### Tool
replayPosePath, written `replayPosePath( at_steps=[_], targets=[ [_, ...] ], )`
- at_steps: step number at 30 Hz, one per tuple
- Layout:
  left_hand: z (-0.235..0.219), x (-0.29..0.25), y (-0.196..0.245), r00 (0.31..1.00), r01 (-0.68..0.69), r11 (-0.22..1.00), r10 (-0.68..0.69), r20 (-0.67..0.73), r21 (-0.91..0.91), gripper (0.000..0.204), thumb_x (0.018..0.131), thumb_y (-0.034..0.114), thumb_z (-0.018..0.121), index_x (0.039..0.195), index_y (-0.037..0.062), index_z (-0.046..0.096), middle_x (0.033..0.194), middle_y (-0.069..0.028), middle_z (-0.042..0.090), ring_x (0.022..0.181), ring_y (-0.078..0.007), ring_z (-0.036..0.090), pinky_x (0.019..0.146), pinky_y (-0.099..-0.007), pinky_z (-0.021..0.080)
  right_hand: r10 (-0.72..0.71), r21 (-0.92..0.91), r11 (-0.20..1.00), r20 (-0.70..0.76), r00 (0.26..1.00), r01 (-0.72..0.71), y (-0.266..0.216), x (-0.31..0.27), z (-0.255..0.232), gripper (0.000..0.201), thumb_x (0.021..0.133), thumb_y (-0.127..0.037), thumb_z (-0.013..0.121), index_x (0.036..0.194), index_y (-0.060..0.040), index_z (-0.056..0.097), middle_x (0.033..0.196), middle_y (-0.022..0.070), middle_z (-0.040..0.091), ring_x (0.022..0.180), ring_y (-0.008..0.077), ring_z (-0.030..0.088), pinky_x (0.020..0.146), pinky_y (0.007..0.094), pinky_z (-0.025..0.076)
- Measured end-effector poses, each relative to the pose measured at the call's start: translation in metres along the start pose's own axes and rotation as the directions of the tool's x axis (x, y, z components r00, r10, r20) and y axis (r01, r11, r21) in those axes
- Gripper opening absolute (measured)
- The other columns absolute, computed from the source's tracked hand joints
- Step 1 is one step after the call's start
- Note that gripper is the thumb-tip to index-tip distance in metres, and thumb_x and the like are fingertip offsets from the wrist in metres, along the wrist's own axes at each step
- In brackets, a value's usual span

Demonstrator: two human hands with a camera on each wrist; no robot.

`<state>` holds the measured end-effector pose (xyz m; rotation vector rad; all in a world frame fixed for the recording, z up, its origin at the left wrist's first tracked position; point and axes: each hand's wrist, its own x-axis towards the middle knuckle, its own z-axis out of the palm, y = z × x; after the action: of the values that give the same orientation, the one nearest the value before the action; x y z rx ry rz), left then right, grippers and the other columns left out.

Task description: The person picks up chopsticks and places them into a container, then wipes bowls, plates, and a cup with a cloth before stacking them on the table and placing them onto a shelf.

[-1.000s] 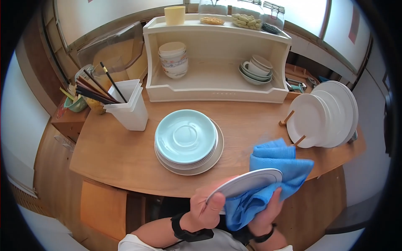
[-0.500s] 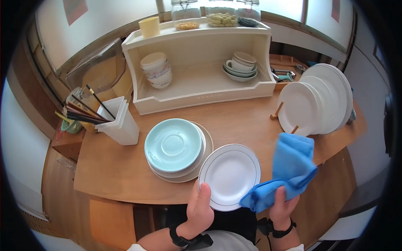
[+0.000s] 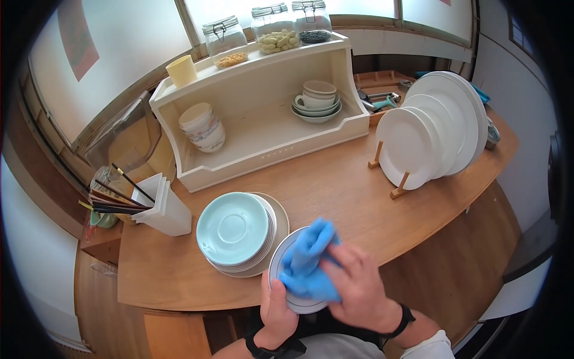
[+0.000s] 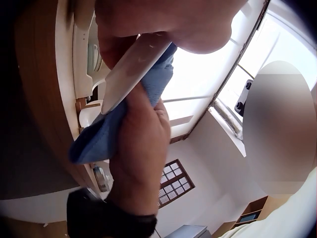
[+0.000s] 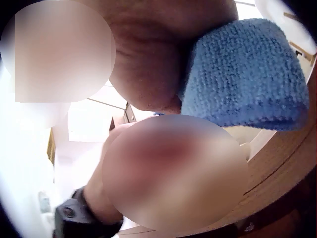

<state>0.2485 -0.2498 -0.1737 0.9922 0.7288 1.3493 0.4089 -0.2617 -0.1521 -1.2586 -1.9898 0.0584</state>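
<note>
Near the table's front edge, the left hand [image 3: 280, 311] grips a white plate [image 3: 304, 306] by its left rim, thumb on top. The right hand [image 3: 361, 292] pinches a bunched blue cloth [image 3: 311, 263] and presses it on the plate's face, covering much of it. In the left wrist view the plate [image 4: 130, 74] shows edge-on, with the cloth [image 4: 101, 139] folded against it and the right hand [image 4: 143, 134] on the cloth. The right wrist view shows the cloth [image 5: 242, 74] close up beside the right hand [image 5: 148, 54].
Left of the held plate stands a stack topped by a light blue plate [image 3: 232, 228]. White plates [image 3: 406, 146] lean in a wooden rack at the right. Behind are a cream shelf [image 3: 275, 157] with bowls and cups, and a white container [image 3: 170, 212] of chopsticks at the left.
The right hand has brought the cloth from right of the plate onto its face. Earlier the plate turned from tilted to face-up. The head view has shifted and rotated.
</note>
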Motion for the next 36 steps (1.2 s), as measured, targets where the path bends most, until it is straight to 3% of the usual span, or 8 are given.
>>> replayPosePath(
  at_steps=[4,6,10,12,15,18,25,36],
  targets=[
    [-0.002,0.000,-0.013,0.998,-0.053,0.999,0.053,0.017,0.011,0.051,0.103,0.033,0.028,0.140,-0.0018,0.031,0.138,-0.0159,0.043,0.126,-0.0242,0.044,0.107,-0.0363,0.034,-0.023,0.088,0.996,0.061,0.998,0.017,0.003,-0.010,-0.004,0.058,0.062,-0.008,0.069,0.118,-0.0008,0.057,0.127,0.0162,0.050,0.113,0.0366,0.049,0.094,0.0441,0.041],
    [0.001,0.001,-0.016,0.997,-0.009,0.978,-0.008,0.081,0.208,0.048,0.103,0.029,0.030,0.140,-0.0018,0.031,0.138,-0.0161,0.043,0.126,-0.0233,0.044,0.107,-0.0351,0.033,-0.032,0.091,0.995,0.049,0.998,0.028,0.019,-0.004,-0.011,0.059,0.062,-0.008,0.069,0.119,-0.0007,0.057,0.127,0.0160,0.050,0.113,0.0359,0.049,0.093,0.0429,0.042],
    [0.006,0.018,-0.024,0.962,0.273,0.959,-0.269,0.053,-0.081,0.041,0.104,0.027,0.032,0.132,-0.0026,0.040,0.125,-0.0121,0.052,0.113,-0.0163,0.048,0.101,-0.0298,0.036,0.104,0.070,0.993,-0.150,0.983,-0.095,0.050,0.001,-0.021,0.052,0.070,-0.004,0.068,0.120,0.0009,0.055,0.119,0.0181,0.054,0.108,0.0376,0.052,0.092,0.0430,0.043],
    [0.012,0.024,-0.024,0.950,0.308,0.929,-0.311,0.020,-0.206,0.040,0.104,0.025,0.033,0.133,-0.0023,0.039,0.126,-0.0127,0.052,0.114,-0.0176,0.050,0.101,-0.0310,0.038,0.166,0.111,0.983,-0.240,0.956,-0.143,0.067,-0.005,-0.025,0.048,0.075,-0.003,0.067,0.120,0.0015,0.054,0.115,0.0187,0.056,0.106,0.0372,0.054,0.092,0.0425,0.043],
    [0.022,0.040,-0.012,0.872,0.443,0.825,-0.488,-0.047,-0.350,0.041,0.103,0.025,0.034,0.136,0.0001,0.039,0.130,-0.0118,0.052,0.119,-0.0209,0.051,0.102,-0.0349,0.040,0.435,0.347,0.882,-0.340,0.834,-0.318,0.076,-0.025,-0.026,0.034,0.085,-0.005,0.063,0.117,0.0025,0.054,0.109,0.0165,0.059,0.097,0.0296,0.058,0.087,0.0369,0.045],
    [0.020,0.059,-0.023,0.905,0.381,0.852,-0.424,-0.045,-0.359,0.044,0.102,0.025,0.032,0.137,-0.0022,0.037,0.137,-0.0153,0.048,0.127,-0.0266,0.046,0.109,-0.0404,0.034,0.529,0.401,0.819,-0.254,0.809,-0.410,0.077,-0.039,-0.028,0.034,0.084,-0.006,0.064,0.116,0.0026,0.054,0.105,0.0158,0.060,0.094,0.0299,0.058,0.086,0.0371,0.045],
    [0.029,0.077,-0.028,0.901,0.417,0.832,-0.430,0.050,-0.365,0.044,0.102,0.023,0.030,0.138,-0.0021,0.035,0.139,-0.0148,0.045,0.128,-0.0280,0.044,0.110,-0.0444,0.032,0.511,0.370,0.833,-0.226,0.829,-0.412,0.084,-0.062,-0.022,0.036,0.084,-0.008,0.066,0.116,0.0024,0.054,0.102,0.0161,0.059,0.092,0.0296,0.058,0.084,0.0372,0.046],
    [0.034,0.080,-0.040,0.898,0.421,0.839,-0.439,0.030,-0.343,0.039,0.103,0.023,0.032,0.132,-0.0013,0.041,0.131,-0.0144,0.050,0.121,-0.0249,0.049,0.105,-0.0415,0.037,0.482,0.394,0.834,-0.181,0.857,-0.386,0.085,-0.070,-0.025,0.039,0.083,-0.013,0.069,0.116,0.0032,0.054,0.104,0.0182,0.059,0.092,0.0317,0.058,0.082,0.0383,0.046]
  ],
)
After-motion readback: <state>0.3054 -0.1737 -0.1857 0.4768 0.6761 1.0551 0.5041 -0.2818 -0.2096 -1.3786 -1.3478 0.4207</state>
